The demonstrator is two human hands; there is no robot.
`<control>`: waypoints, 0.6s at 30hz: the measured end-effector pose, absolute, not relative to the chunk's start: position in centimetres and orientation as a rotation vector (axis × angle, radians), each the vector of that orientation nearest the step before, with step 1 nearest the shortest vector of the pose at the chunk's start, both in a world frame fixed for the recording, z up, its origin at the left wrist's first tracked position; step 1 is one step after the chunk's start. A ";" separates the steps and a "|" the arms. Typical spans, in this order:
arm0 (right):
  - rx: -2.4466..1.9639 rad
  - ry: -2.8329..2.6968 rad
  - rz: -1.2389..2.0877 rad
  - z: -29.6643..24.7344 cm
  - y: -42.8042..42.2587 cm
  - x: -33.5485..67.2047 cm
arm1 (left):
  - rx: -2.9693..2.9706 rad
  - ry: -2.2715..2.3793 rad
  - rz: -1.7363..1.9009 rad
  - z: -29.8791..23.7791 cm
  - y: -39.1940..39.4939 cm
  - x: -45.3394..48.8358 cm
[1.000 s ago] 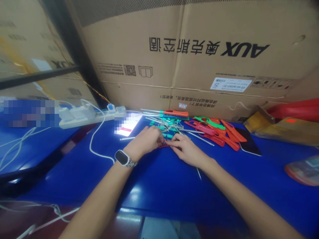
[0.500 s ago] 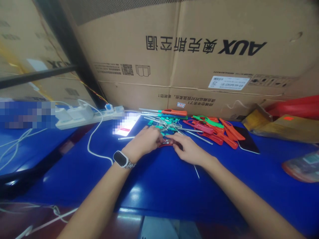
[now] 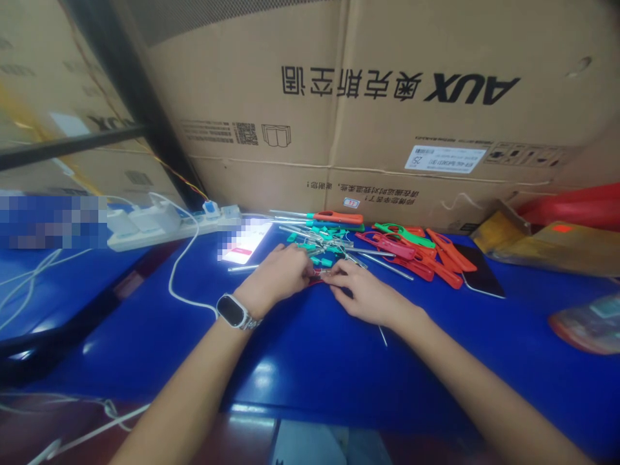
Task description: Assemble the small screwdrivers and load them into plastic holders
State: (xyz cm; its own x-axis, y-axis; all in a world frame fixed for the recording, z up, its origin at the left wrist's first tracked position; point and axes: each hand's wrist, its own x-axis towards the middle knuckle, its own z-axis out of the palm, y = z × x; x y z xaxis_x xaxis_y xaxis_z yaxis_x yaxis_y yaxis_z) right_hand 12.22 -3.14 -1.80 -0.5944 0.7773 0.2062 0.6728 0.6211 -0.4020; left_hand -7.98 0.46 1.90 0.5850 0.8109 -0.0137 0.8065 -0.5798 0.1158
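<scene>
Both hands meet over the blue table around a small red lighter handle shell (image 3: pixel 316 280), mostly covered by my fingers. My left hand (image 3: pixel 285 272), with a watch on its wrist, pinches the shell's left end. My right hand (image 3: pixel 361 290) has its thumb and fingertips closed at the shell's right end; small parts inside it are too hidden to make out. Just beyond the fingers lies a pile of green plastic pieces with metal tubes (image 3: pixel 322 242). To the right are several red lighter handle shells (image 3: pixel 409 255) and a green one (image 3: pixel 407 235).
Long-nosed lighters (image 3: pixel 339 217) lie behind the pile. On the left are a lit phone (image 3: pixel 247 242) and a power strip (image 3: pixel 145 236) with a white cable. A dark phone (image 3: pixel 482 274) lies right, near a clear container (image 3: pixel 588 326). A large cardboard box (image 3: pixel 387 129) stands behind.
My right hand has shifted slightly left, its fingertips now nearer my left hand and covering more of the red shell. My left hand stays nearly where it was.
</scene>
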 end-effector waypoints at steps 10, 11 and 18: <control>-1.162 -2.338 0.606 -1.8 -3.3 12.2 | 2.649 1.271 0.160 1.1 1.1 -8.4; -1.134 -2.292 0.659 -2.1 -3.1 12.4 | 2.654 1.264 0.164 1.1 1.1 -8.3; -1.095 -2.221 0.783 -2.4 -2.6 12.6 | 2.690 1.233 0.155 1.3 0.9 -8.1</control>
State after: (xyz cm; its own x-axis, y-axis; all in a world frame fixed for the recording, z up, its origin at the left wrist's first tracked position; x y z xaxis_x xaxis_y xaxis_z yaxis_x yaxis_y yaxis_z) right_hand 12.56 -2.61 -2.36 -0.5260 0.8249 0.2071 0.5127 0.5018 -0.6966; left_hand -8.10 0.86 1.29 0.6513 0.7586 0.0203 0.7400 -0.6408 0.2044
